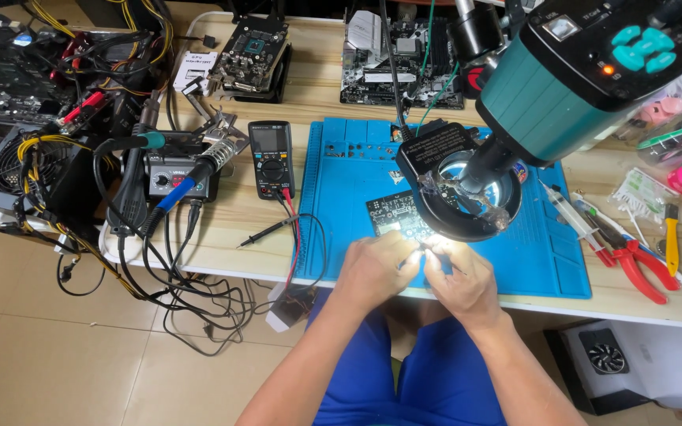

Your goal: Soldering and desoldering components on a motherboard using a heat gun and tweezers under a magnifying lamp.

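Landmark: blue mat (357, 260) at the bench's front edge. A teal microscope (570, 79) hangs over the mat's right half; its ring light (467, 197) stands just beyond the hands and hides part of the mat. One meter (271, 158) lies just left of the mat, its leads trailing to the mat's left edge. One solder station (171, 177) sits further left among cables. One red pliers (637, 264) and one syringe (566, 207) lie off the mat's right edge. Three boards lie behind the mat. One dark board (392, 211) lies on the mat's centre, just beyond the fingertips. Left hand (372, 268) and right hand (463, 280) meet at the mat's front edge, fingers curled together, pinching something thin; what it is cannot be told.
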